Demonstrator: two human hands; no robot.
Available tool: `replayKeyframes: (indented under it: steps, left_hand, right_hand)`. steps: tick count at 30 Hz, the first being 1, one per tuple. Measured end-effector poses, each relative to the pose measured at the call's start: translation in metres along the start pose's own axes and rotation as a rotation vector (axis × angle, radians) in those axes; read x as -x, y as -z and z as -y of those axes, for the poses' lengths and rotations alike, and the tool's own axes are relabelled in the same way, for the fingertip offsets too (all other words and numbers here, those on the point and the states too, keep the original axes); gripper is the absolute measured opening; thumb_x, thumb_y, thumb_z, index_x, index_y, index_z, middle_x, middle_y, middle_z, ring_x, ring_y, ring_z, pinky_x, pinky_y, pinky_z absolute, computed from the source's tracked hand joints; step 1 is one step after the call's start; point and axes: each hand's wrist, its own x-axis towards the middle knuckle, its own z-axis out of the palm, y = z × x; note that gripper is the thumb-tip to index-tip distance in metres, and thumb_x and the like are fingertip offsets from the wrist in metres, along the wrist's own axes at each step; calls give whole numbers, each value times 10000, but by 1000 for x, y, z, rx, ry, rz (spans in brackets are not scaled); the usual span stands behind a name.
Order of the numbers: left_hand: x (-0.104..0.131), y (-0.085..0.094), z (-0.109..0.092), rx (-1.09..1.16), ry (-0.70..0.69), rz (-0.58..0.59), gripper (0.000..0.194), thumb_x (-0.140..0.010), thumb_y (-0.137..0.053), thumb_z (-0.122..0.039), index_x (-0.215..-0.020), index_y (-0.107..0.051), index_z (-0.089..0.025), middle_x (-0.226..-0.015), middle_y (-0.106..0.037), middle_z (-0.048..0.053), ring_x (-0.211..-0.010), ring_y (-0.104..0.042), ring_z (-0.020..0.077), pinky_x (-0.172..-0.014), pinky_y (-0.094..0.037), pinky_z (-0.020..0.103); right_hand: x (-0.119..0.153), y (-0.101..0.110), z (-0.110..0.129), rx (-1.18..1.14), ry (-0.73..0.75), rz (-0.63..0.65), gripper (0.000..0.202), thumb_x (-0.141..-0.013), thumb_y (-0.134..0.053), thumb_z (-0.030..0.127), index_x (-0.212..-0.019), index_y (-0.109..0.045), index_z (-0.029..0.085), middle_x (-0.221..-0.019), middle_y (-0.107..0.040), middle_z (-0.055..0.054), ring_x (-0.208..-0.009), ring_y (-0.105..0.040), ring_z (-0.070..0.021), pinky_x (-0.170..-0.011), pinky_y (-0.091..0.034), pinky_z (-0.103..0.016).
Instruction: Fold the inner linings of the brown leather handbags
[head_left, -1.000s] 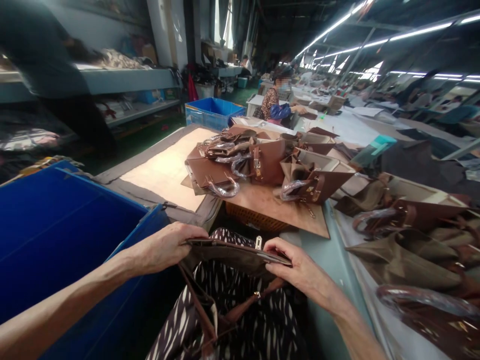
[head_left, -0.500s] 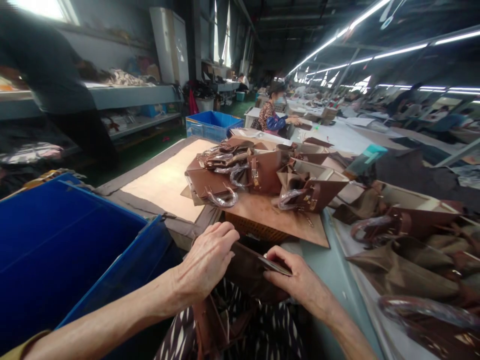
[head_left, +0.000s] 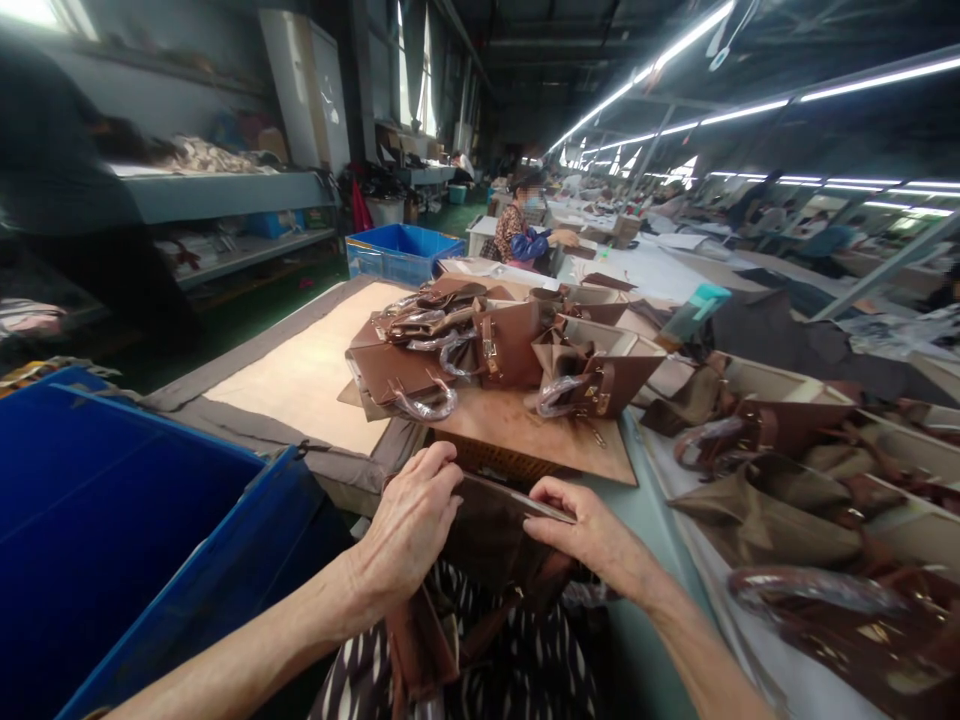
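The person's left hand (head_left: pixel 409 525) has moved off the left end of the flat brown leather bag panel (head_left: pixel 487 520), where it pinched a second ago, and now lies curled over the panel's top edge, fingers folded down the far side. The right hand (head_left: pixel 592 535) keeps its pinch on the panel's right end, thumb on top. The two hands have drawn closer together, both closed on the piece, which sits low in the lap at 6 o'clock, over a black-and-white patterned garment (head_left: pixel 517 660). This reads as a regrip. At 12 o'clock lies a heap of brown handbags with plastic-wrapped handles (head_left: pixel 480 345); at 9 o'clock stands a blue plastic crate (head_left: pixel 127 540).
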Motion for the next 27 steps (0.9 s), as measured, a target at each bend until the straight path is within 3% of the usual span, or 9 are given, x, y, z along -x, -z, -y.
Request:
replayKeyframes:
  steps: [4,10,12,15,17,21,24,27]
  left_hand:
    - [-4,-10,-1,-30,3,-74,188,-801,-436,-71,-775,-605,-148,-1105,-508,76,-964,-491,197,-831,-471,344]
    - [2,-15,-15,-53,-233,-120,218,-793,-451,-52,-643,-574,-150,-1085,-511,55,-1010,-415,229,-854,-431,388]
    - [3,-15,-19,-42,-322,-26,212,-791,-432,-41,-659,-556,-151,-1013,-526,49,-962,-427,214,-828,-433,372]
    - [1,-15,-17,4,-407,204,209,-796,-379,-31,-699,-521,-150,-926,-514,45,-852,-456,168,-734,-450,290]
    - [-2,-15,-13,31,-361,280,206,-801,-355,-36,-713,-497,-156,-933,-499,41,-815,-468,146,-697,-445,256]
    - [-9,-14,-14,91,-172,255,141,-762,-417,-67,-826,-469,-182,-989,-484,33,-861,-482,146,-746,-431,260]
    - [-14,-13,-25,72,-116,234,273,-720,-466,-83,-964,-444,-203,-1019,-486,30,-915,-483,168,-783,-422,284]
    - [-19,-16,-39,-45,-118,221,278,-719,-450,-76,-968,-453,-198,-958,-526,40,-896,-498,201,-760,-422,318]
  right_hand:
    - [-2,2,-2,-56,-28,-12,171,-748,-586,337,-810,-550,181,-693,-554,33,-641,-510,-127,-548,-363,-210]
    - [-14,8,-16,-66,-55,-84,195,-769,-542,357,-770,-563,163,-641,-533,29,-606,-496,-124,-537,-360,-211]
    - [-17,9,-19,-61,-64,-96,187,-774,-523,345,-758,-562,162,-628,-526,30,-599,-496,-124,-523,-353,-207]
    - [-19,9,-21,-67,-88,-106,168,-768,-518,327,-752,-556,165,-620,-522,32,-594,-502,-126,-499,-341,-202]
    - [-19,8,-20,-71,-91,-111,162,-764,-524,324,-752,-556,166,-621,-524,34,-595,-506,-126,-504,-345,-202]
    - [-17,8,-19,-95,-103,-98,169,-751,-548,333,-777,-559,166,-633,-532,35,-586,-492,-117,-507,-345,-203]
    - [-15,7,-19,-98,-106,-98,167,-742,-564,326,-794,-562,167,-648,-534,35,-595,-473,-115,-512,-336,-207]
    - [-13,6,-19,-76,-86,-113,169,-728,-593,326,-775,-562,166,-651,-531,35,-611,-457,-117,-536,-332,-215]
